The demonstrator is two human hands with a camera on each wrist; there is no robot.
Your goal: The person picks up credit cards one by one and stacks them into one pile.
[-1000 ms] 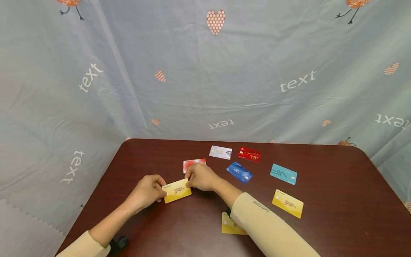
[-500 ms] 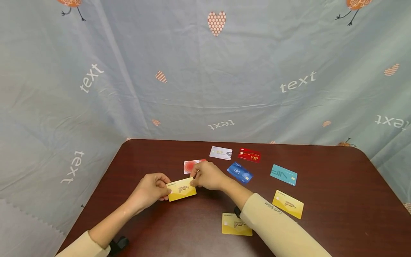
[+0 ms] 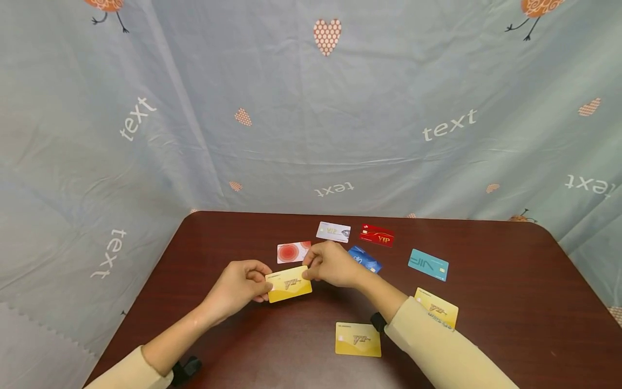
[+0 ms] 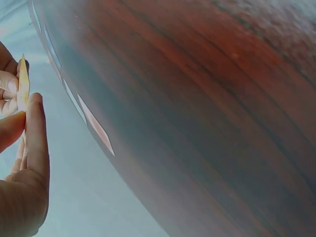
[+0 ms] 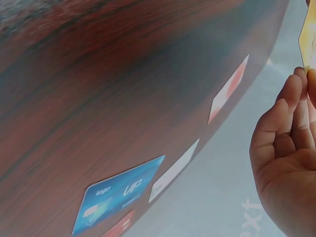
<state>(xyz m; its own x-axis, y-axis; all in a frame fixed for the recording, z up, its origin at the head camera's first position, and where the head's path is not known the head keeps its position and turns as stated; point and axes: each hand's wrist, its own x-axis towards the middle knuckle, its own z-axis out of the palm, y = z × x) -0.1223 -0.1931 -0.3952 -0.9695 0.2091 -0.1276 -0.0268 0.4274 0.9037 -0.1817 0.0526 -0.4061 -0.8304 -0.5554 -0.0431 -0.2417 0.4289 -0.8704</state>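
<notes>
Both hands hold one yellow card (image 3: 288,284) by its opposite short ends, its printed face up toward the head camera. My left hand (image 3: 241,283) pinches the left end between thumb and fingers. At the other end, the thumb and fingertips of my right hand (image 3: 332,265) pinch the upper corner. The left wrist view catches the card (image 4: 23,84) nearly edge-on, raised over the table. Just beyond the hands lies a white card with red circles (image 3: 293,252). Part of a blue VIP card (image 3: 365,260) is hidden behind the right hand.
On the dark wooden table (image 3: 233,346) lie a white VIP card (image 3: 333,232), a red VIP card (image 3: 377,235) and a teal card (image 3: 428,265). Two more yellow cards (image 3: 358,340) lie nearer, one partly under the right sleeve. A grey-blue curtain (image 3: 291,135) hangs behind.
Both hands have shifted to the right together with the yellow card. The red-circle card is now uncovered, while the right hand and forearm overlap the blue card and a right-hand yellow card.
</notes>
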